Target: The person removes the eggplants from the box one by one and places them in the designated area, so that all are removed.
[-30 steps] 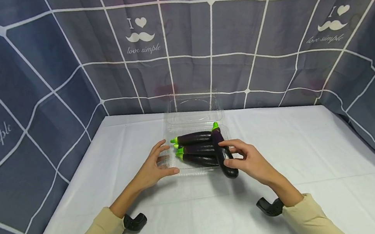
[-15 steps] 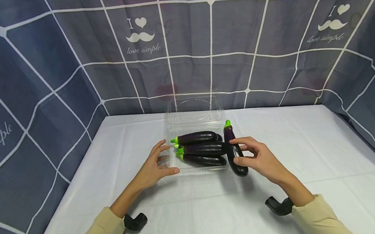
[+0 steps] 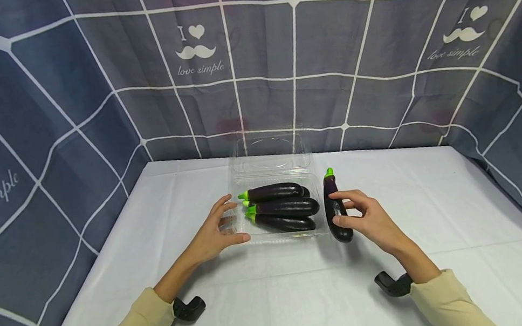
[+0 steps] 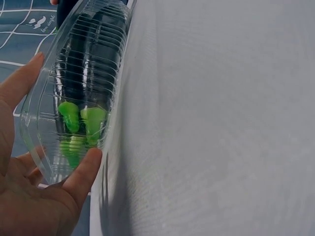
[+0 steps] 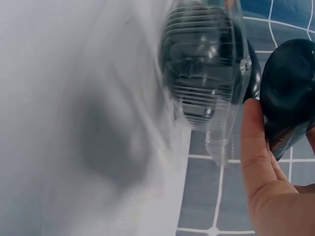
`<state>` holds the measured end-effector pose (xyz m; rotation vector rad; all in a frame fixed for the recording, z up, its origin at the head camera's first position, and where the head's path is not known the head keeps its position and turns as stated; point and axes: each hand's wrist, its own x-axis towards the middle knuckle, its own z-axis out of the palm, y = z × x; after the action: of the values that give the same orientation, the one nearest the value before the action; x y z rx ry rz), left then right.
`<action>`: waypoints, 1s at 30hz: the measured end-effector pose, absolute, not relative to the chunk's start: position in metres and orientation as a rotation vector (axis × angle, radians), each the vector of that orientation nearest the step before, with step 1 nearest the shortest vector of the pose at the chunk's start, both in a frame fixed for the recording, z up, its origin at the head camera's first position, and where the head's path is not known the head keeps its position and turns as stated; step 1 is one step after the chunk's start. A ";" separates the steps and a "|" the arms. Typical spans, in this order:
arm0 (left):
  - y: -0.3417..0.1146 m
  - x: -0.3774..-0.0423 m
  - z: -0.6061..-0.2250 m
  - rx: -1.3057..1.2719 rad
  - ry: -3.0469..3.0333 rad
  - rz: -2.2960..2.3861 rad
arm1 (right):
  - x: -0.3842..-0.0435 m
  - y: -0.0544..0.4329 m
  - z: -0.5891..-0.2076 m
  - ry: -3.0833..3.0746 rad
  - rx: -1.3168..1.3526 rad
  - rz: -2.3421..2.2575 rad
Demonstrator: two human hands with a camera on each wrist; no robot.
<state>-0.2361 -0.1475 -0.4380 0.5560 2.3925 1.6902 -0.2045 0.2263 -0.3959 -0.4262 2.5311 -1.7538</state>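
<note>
In the head view, my right hand (image 3: 365, 219) grips a dark purple eggplant (image 3: 335, 208) with a green stem, just right of a clear plastic clamshell container (image 3: 324, 227). The eggplant is raised, stem pointing to the back wall; its rounded end (image 5: 288, 83) fills the right edge of the right wrist view. Several eggplants lie in the container, among them a front one (image 3: 285, 222), stems to the left. My left hand (image 3: 213, 234) holds the container's left end, thumb (image 4: 83, 177) against its ribbed side and fingers about the rim.
The container's clear lid (image 3: 269, 154) stands open at the back. White cloth (image 3: 268, 303) covers the table. A grey checked curtain (image 3: 266, 43) rises behind and at both sides. Each wrist wears a black camera mount, such as the left mount (image 3: 189, 309).
My right hand has carried its eggplant rightward, from over the right ends of the others to beside the container. The left hand and container stay in place.
</note>
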 end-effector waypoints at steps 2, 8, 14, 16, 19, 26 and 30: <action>-0.148 -0.236 -0.439 0.554 2.392 1.689 | -0.206 0.227 -0.398 2.536 -0.417 -1.744; -0.148 -0.235 -0.438 0.548 2.393 1.687 | -0.212 0.233 -0.406 2.529 -0.369 -1.741; -0.148 -0.235 -0.436 0.554 2.395 1.682 | -0.220 0.240 -0.414 2.511 -0.331 -1.683; -0.148 -0.235 -0.436 0.562 2.394 1.678 | -0.223 0.241 -0.417 2.526 -0.332 -1.642; -0.148 -0.235 -0.436 0.558 2.394 1.676 | -0.227 0.242 -0.418 2.562 -0.341 -1.570; -0.147 -0.235 -0.436 0.540 2.401 1.669 | -0.231 0.242 -0.419 2.636 -0.320 -1.379; -0.147 -0.235 -0.437 0.538 2.398 1.673 | -0.231 0.244 -0.423 2.623 -0.294 -1.356</action>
<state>-0.2350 -0.1473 -0.4371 0.5380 2.3979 1.6725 -0.2307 0.2440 -0.4231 -0.2944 2.6230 -1.3561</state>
